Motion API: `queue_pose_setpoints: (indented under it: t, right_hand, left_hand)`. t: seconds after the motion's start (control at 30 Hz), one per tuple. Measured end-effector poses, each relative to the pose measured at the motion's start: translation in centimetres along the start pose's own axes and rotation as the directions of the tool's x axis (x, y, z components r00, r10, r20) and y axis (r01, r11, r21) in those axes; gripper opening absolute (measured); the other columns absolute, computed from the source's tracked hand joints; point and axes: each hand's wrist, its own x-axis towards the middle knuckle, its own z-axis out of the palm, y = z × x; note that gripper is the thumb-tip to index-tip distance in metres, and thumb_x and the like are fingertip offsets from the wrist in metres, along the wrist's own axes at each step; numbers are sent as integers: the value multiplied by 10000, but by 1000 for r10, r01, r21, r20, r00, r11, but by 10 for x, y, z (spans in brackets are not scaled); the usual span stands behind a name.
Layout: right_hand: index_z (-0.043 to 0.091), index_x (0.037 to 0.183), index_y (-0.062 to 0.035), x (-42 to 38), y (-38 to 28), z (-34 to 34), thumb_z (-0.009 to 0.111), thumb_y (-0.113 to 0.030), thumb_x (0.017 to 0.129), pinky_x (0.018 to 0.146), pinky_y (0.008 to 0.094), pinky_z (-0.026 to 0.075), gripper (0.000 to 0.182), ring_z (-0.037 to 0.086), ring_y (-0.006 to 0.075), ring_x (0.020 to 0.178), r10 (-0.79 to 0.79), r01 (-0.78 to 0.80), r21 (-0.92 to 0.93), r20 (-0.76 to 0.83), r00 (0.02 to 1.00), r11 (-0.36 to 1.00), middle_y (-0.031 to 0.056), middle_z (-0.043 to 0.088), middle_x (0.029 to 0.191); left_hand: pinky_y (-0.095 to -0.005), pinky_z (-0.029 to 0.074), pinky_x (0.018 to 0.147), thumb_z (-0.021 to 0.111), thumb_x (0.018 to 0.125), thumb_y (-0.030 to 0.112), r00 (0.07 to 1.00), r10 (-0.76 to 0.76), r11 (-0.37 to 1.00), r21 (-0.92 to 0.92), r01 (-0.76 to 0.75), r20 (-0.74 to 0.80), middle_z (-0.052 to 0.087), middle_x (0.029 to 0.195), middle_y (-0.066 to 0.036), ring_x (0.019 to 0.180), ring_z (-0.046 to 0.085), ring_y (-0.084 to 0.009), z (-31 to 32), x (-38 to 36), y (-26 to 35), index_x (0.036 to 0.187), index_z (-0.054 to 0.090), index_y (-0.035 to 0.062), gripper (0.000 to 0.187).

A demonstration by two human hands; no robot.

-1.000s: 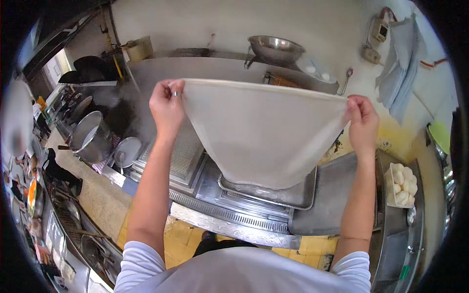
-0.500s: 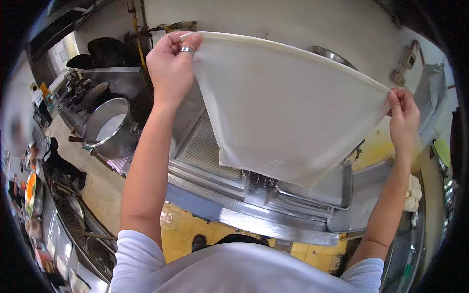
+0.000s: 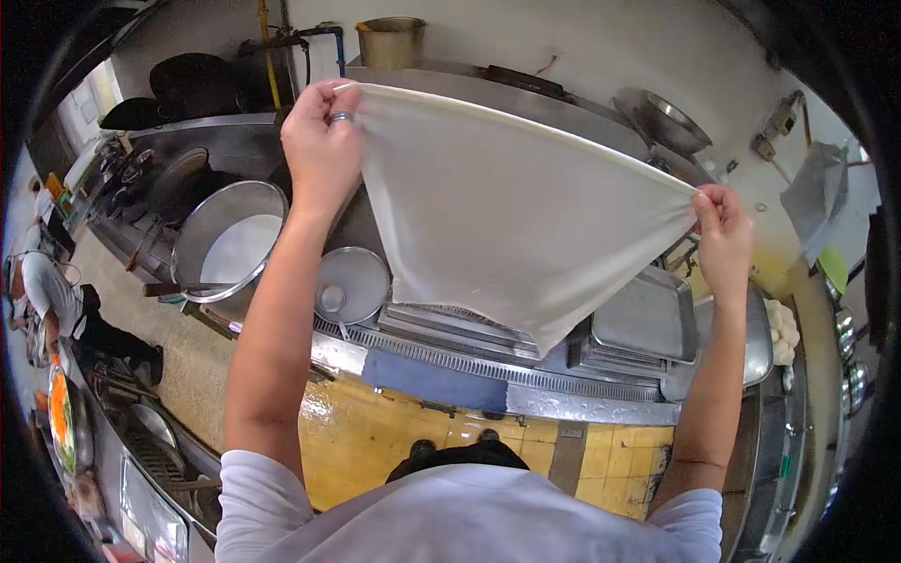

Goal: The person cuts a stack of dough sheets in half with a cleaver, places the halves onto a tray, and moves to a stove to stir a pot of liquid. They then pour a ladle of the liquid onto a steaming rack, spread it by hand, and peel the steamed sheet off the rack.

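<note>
A wet-looking white cloth (image 3: 507,206), thin and slightly see-through, hangs spread between my hands above the steel counter. My left hand (image 3: 324,141), with a ring on one finger, pinches its upper left corner. At the upper right corner, my right hand (image 3: 725,235) grips the edge between thumb and fingers. The top edge is stretched in a slightly sagging line that slopes down to the right. Below, the cloth narrows to a drooping point over flat steel trays (image 3: 450,328) on the counter, partly hiding them.
On the left stands a large pot (image 3: 192,225) of white liquid with a long handle across its rim. Nearer is a smaller round pan (image 3: 375,272) holding a ladle (image 3: 331,300). An upturned-looking tray (image 3: 643,319) lies right. A co-worker (image 3: 52,291) stands far left.
The camera view has shifted, bringing the round pan and more counter into sight. My right hand is farther left and lower in view, and the cloth's lower edge now gathers to a point.
</note>
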Motion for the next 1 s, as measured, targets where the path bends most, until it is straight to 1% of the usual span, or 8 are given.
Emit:
queue_pose_setpoints:
  t: [0.43,0.53,0.63,0.67,0.7,0.73,0.9,1.0]
  right_hand:
    - [674,990,14,-58,-40,23,616,-65,1002,721,273,497,99,603,101,794,154,-156,13,89,984,988,16,661,846]
    - [661,970,4,-103,22,60,578,1,980,790,318,512,84,635,153,849,256,-291,172,202,945,941,59,684,861]
    - [674,974,-4,-177,123,130,612,-32,922,799,381,544,86,696,251,837,396,-386,-99,325,859,917,159,723,875]
    - [683,923,4,-210,167,166,633,3,871,751,370,541,73,674,199,807,530,-500,-175,290,797,848,126,713,830]
    - [720,864,-8,-235,195,192,663,-39,856,726,383,556,65,702,228,760,494,-427,-264,301,815,865,146,729,794]
    - [751,841,-21,-268,239,221,698,-81,827,712,386,569,81,721,256,734,554,-502,-238,276,786,831,162,739,790]
    - [762,792,-13,-274,275,268,687,-89,772,758,461,572,109,721,380,792,488,-438,-293,122,865,850,206,729,801]
    - [772,822,-9,-262,304,285,705,-149,775,765,499,560,161,711,426,811,372,-318,-291,152,916,902,228,719,809]
  left_hand:
    - [-225,460,655,666,1011,127,1000,-4,997,81,3,15,654,816,1,735,562,-53,-40,-23,-33,1018,680,-21,148]
    - [-306,513,750,591,968,28,987,-82,979,196,53,142,671,821,-68,794,611,-134,-34,-74,-86,956,655,-22,82]
    - [-368,519,732,622,978,101,915,-313,896,399,195,256,684,852,-206,749,636,-222,-23,-162,-174,979,677,-19,132]
    - [-398,526,735,647,959,118,822,-510,779,542,316,254,689,874,-235,759,667,-303,-19,-199,-207,972,705,-15,146]
    - [-420,529,745,664,940,125,790,-565,722,606,333,239,691,874,-233,795,677,-340,-19,-235,-237,969,721,-7,146]
    - [-442,532,755,681,921,132,757,-614,664,663,345,221,692,875,-231,830,686,-378,-16,-264,-264,966,736,1,149]
    - [-474,539,805,768,835,187,874,-466,648,725,232,137,720,964,-155,893,682,-380,5,-304,-318,869,780,47,144]
    - [-475,533,886,767,843,244,847,-517,581,777,243,122,738,1063,-191,989,689,-393,18,-291,-324,928,796,68,197]
